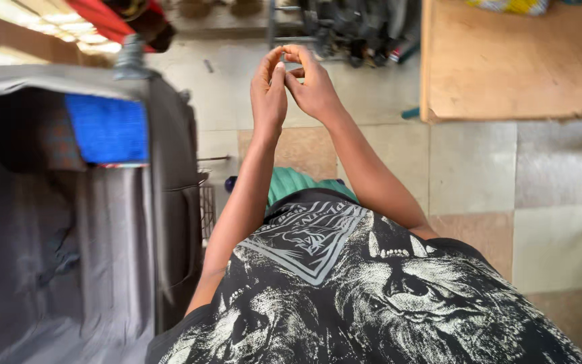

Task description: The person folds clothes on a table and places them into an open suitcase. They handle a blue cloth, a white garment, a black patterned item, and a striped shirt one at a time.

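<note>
A: Both arms stretched out over the black printed shirt (pixel 345 283), left hand (pixel 269 91) and right hand (pixel 312 84) meeting fingertip to fingertip.

B: Fingers curled in, tips pinched together; whatever sits between them is too small to tell.

A: Grey draped table (pixel 102 222) left of the shirt, wooden board (pixel 506 61) beyond, upper right.
</note>
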